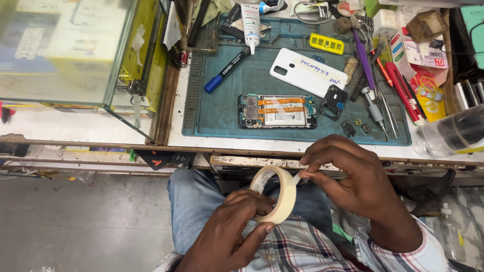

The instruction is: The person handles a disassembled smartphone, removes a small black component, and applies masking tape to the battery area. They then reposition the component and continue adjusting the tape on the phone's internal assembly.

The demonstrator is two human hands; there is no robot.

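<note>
Glass-sided display cabinet point(65, 50), upper left: holds yellow cardboard boxes, seen through the pane; contents of the boxes not visible.

White worktop point(91, 128) with a worn wooden front edge, running across the frame.

Teal rubber repair mat point(227, 113) with raised rim, lying on the worktop. On it:
- opened smartphone with bare battery and orange flex cables point(277, 111), flat, at the mat's centre;
- white plastic phone back cover point(308, 72), lying just beyond the phone;
- black marker pen with blue cap point(227, 70), aslant, left of the cover;
- white glue tube point(250, 22), nozzle toward the marker;
- small yellow slotted tray point(326, 44);
- small black camera frame piece point(335, 100), touching the cover's corner;
- purple-handled screwdriver point(366, 70) and red utility knife point(405, 93), among tweezers at the mat's right edge.

Clear plastic bottle point(448, 136), lying on its side at far right; contents cannot be told.

Left hand point(232, 229), over the lap in blue jeans: fingers and thumb clamped around the roll of cream masking tape point(282, 196), held upright below the worktop's edge.

Right hand point(353, 176): thumb and forefinger pinched together on the tape's free end at the roll's upper side.
</note>
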